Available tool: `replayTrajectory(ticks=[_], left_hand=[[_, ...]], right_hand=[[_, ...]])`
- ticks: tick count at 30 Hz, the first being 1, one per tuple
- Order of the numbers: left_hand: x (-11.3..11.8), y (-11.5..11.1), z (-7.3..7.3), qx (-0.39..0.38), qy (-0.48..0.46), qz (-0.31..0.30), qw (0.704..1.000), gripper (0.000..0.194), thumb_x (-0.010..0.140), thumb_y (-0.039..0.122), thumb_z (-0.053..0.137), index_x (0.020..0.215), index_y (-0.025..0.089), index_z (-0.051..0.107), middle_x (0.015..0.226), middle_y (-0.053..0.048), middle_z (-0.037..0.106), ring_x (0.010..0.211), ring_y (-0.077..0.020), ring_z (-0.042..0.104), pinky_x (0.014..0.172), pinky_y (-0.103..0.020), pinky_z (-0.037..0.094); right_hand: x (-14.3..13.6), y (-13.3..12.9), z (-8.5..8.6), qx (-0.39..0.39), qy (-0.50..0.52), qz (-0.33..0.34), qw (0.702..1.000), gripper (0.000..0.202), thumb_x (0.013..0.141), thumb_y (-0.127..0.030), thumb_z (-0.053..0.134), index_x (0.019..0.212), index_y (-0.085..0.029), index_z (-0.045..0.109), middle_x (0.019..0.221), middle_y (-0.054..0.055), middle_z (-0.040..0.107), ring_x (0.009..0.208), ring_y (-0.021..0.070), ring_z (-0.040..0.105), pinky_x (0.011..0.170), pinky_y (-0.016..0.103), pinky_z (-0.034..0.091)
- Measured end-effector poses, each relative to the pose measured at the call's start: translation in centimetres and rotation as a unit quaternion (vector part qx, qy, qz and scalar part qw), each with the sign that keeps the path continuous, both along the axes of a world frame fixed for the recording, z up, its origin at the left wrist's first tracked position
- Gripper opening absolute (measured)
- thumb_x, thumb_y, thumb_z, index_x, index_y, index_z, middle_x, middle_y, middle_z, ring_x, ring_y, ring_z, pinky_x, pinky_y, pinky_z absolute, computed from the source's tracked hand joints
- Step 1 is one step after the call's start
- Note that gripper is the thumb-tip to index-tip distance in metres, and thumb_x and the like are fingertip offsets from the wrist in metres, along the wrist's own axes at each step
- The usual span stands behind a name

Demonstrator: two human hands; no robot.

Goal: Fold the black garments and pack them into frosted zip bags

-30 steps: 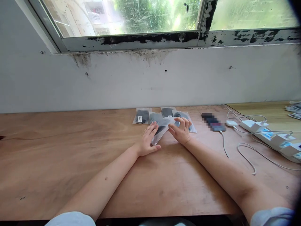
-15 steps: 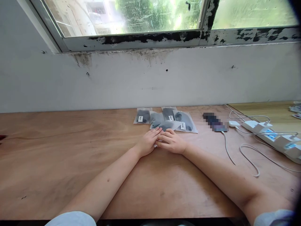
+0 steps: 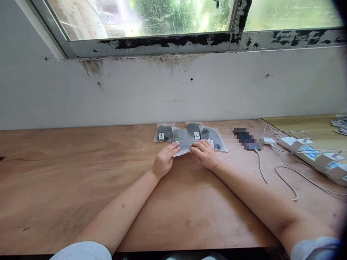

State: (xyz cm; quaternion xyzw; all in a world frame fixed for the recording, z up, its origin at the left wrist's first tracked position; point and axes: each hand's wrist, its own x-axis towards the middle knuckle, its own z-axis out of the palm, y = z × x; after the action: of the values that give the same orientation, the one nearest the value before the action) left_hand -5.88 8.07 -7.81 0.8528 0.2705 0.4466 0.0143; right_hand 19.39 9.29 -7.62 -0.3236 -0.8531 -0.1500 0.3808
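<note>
Pkts [image 3: 182, 135] on tbl [image 3: 81, 187] nr wall [image 3: 135, 97], phone [image 3: 248, 140] to R, pwr strip [image 3: 311, 154] farther R

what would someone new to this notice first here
Probably the two bare hands, left and right, at a translucent frosted pouch near the wooden table's far edge. Next, the bright window with a grey, black-patched frame above, and the long white power strip with white cables at right.
</note>
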Motion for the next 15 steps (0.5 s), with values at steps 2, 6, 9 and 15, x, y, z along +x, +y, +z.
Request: replayTrajectory(ticks=[2,6,9,15], left_hand=[[-0.4,0.3,-0.1,-0.019,-0.035,0.019,0.999,0.048,0.1,0.012,0.032,0.136,0.026,0.059,0.143,-0.007,0.058,0.135,-0.0194,0.053,0.114,-0.048,0.046],[-0.8,0.9,-0.5,-0.043,-0.1,0.068,0.992,0.042,0.1,0.014,0.034,0.128,0.025,0.064,0.137,-0.006,0.063,0.129,-0.0193,0.058,0.112,-0.046,0.048],[-0.9,1.3,-0.4,-0.041,-0.137,0.104,0.984,0.036,0.102,0.019,0.036,0.121,0.023,0.066,0.13,-0.007,0.067,0.124,-0.0202,0.062,0.107,-0.045,0.051],[-1.1,1.7,0.1,-0.022,-0.189,0.173,0.966,0.031,0.104,0.03,0.04,0.111,0.022,0.07,0.111,-0.008,0.07,0.108,-0.0216,0.066,0.099,-0.043,0.053]], right_hand=[[0.4,0.5,0.0,0.004,0.02,-0.034,0.999,0.019,0.099,-0.023,0.049,0.097,-0.026,0.067,0.103,0.006,0.069,0.096,0.0216,0.058,0.091,0.039,0.04],[1.1,1.2,0.0,0.015,0.053,-0.073,0.996,0.015,0.098,-0.024,0.051,0.093,-0.024,0.066,0.1,0.006,0.07,0.095,0.0222,0.058,0.092,0.039,0.039],[1.5,1.4,0.0,0.018,0.062,-0.089,0.994,0.014,0.098,-0.024,0.053,0.093,-0.024,0.066,0.098,0.006,0.07,0.094,0.0223,0.057,0.091,0.039,0.038],[2.1,1.8,-0.3,0.016,0.074,-0.097,0.992,0.016,0.099,-0.025,0.05,0.094,-0.023,0.065,0.099,0.008,0.071,0.091,0.022,0.06,0.086,0.038,0.04]])
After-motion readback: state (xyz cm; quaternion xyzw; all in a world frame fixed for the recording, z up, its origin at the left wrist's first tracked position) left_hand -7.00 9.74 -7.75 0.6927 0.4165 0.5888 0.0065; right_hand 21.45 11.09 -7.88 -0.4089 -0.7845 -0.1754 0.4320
